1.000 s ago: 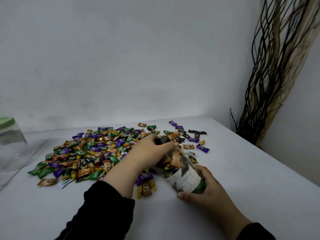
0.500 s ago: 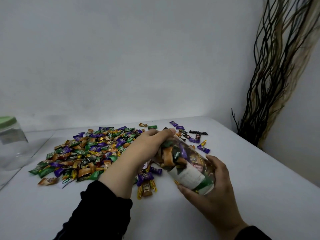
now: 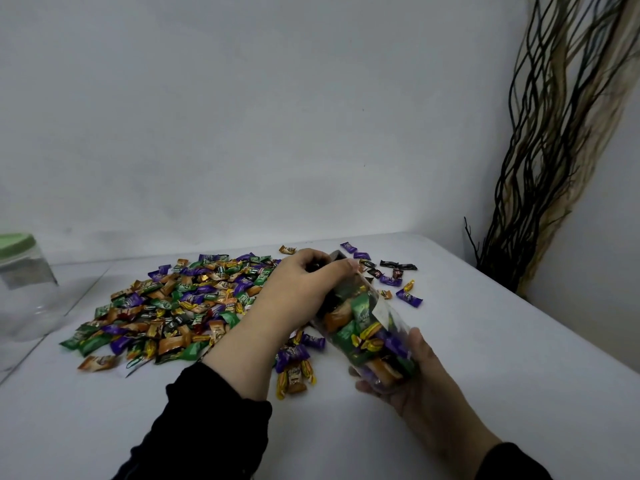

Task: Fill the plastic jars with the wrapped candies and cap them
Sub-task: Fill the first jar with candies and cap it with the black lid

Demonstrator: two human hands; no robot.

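A clear plastic jar [image 3: 367,327] packed with wrapped candies lies tilted, its mouth pointing away from me. My right hand [image 3: 412,379] cups its base from below, fingers curled round it. My left hand [image 3: 304,289] covers the jar's mouth, fingers curled over the opening with dark candies under them. A wide pile of wrapped candies [image 3: 173,303] in green, purple, orange and gold spreads over the white table [image 3: 485,341] to the left of the jar. A few candies [image 3: 294,372] lie just under my left wrist.
A second clear jar with a green lid [image 3: 20,285] stands at the far left edge. Loose candies [image 3: 391,271] are scattered behind the held jar. Dark dried branches [image 3: 540,168] lean in the corner at the right.
The jar has been lifted and tilted up more, its base raised toward me in my right hand. My left hand stays at the mouth, moved slightly up and back with it.
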